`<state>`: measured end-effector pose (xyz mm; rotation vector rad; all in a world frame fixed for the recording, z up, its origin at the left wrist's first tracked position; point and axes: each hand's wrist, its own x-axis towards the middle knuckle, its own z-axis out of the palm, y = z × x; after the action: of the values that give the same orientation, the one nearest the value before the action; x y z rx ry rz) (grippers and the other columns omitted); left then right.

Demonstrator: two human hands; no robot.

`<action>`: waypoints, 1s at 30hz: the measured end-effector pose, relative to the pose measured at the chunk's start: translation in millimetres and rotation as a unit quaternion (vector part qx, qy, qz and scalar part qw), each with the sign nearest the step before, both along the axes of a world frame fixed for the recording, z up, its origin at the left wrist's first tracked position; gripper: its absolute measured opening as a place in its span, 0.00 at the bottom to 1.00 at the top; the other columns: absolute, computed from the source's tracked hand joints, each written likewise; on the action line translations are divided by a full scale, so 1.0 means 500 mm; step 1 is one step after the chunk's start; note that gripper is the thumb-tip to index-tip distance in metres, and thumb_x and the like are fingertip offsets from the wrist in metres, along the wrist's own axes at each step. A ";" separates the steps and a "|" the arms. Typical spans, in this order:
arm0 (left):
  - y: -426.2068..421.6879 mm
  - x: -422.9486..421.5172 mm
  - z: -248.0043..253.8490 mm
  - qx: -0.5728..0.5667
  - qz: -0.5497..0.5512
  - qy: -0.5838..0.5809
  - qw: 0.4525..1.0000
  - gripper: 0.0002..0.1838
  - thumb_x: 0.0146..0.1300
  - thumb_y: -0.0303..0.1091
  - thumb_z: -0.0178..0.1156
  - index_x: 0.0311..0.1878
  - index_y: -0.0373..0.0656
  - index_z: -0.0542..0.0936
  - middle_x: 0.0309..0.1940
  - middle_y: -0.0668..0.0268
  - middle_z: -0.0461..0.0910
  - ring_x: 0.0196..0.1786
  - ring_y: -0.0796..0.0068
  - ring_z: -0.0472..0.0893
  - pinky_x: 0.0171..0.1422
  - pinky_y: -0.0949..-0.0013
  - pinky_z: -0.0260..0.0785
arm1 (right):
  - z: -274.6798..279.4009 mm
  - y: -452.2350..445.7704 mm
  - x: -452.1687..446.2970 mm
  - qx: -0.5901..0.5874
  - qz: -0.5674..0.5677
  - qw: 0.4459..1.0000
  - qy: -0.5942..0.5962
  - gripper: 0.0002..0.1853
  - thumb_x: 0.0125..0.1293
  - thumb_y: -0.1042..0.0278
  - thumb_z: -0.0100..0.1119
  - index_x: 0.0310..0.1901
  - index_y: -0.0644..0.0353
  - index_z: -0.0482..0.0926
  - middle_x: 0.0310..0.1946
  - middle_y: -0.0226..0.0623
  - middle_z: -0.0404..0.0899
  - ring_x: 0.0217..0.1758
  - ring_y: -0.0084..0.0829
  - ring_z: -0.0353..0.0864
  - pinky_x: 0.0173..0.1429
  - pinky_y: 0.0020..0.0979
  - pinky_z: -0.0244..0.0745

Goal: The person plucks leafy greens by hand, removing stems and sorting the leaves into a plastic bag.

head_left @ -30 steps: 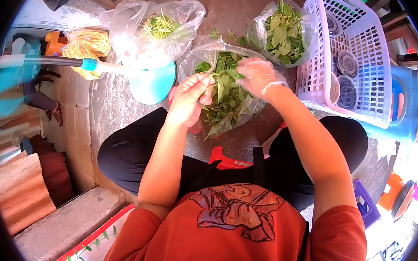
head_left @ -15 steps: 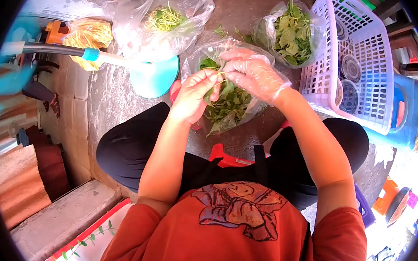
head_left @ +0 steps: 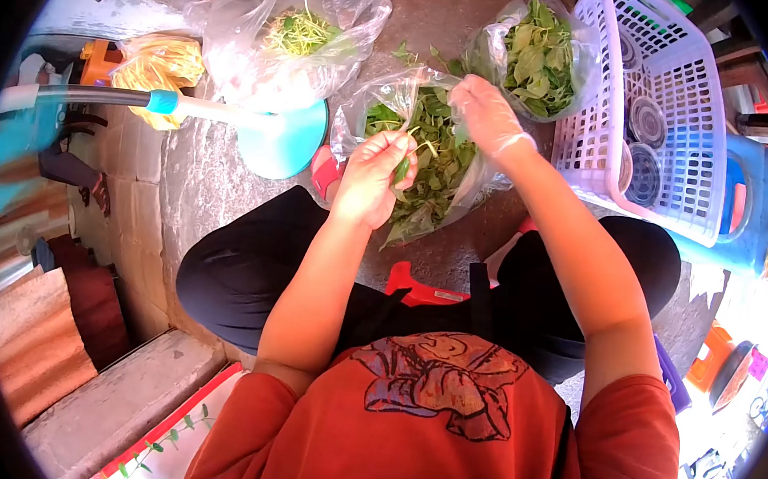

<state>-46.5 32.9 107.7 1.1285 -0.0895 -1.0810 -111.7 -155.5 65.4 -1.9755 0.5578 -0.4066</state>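
Observation:
My bare left hand [head_left: 371, 176] is closed in a pinch on a leafy green sprig [head_left: 401, 170], over the near side of an open clear plastic bag [head_left: 480, 179]. Loose green leaves [head_left: 437, 179] fill that bag. At the bag's upper right is my right hand [head_left: 490, 118], in a thin clear glove. Its fingers are curled together, and what they hold, if anything, is hidden. A second bag of leaves [head_left: 539, 62] stands just beyond it. Farther left, another clear bag [head_left: 351, 10] contains pale green stems [head_left: 302, 32].
A white plastic crate [head_left: 589, 103] with round items inside stands at the right, beside a blue container [head_left: 748, 189]. A turquoise round base with a pole [head_left: 284, 143] is on the left. Yellow bags [head_left: 160, 68] lie behind it. Between my legs is a red plastic item [head_left: 425, 289].
My hands have come apart. The gloved right hand has moved up and right to the bag's edge; the left has shifted slightly right, keeping the green sprig.

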 end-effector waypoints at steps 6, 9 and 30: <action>-0.010 0.004 -0.004 -0.010 0.121 -0.045 0.992 0.07 0.66 0.36 0.52 0.36 0.43 0.73 0.29 0.68 0.73 0.30 0.77 0.70 0.31 0.76 0.59 | 0.096 0.014 -0.008 0.364 0.010 0.924 0.118 0.09 0.59 0.58 0.52 0.31 0.52 0.74 0.26 0.27 0.68 0.31 0.21 0.67 0.31 0.29 0.66; -0.011 0.004 -0.011 -0.023 0.153 -0.063 0.986 0.07 0.66 0.35 0.52 0.37 0.43 0.74 0.31 0.68 0.75 0.32 0.76 0.73 0.36 0.75 0.65 | 0.133 0.054 -0.006 0.369 0.061 0.917 0.141 0.14 0.60 0.52 0.54 0.33 0.56 0.75 0.26 0.28 0.70 0.31 0.22 0.68 0.31 0.29 0.66; -0.012 -0.007 -0.018 0.042 0.141 -0.030 0.989 0.05 0.63 0.33 0.57 0.37 0.43 0.77 0.34 0.70 0.78 0.37 0.78 0.76 0.45 0.69 0.68 | 0.064 0.105 0.000 0.095 0.177 0.978 0.045 0.14 0.58 0.57 0.50 0.33 0.60 0.79 0.31 0.48 0.78 0.36 0.47 0.76 0.42 0.37 0.70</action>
<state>-49.8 26.7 98.5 1.2086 0.0676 -0.8057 -111.6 -103.1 97.5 -1.8655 0.2788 -0.0388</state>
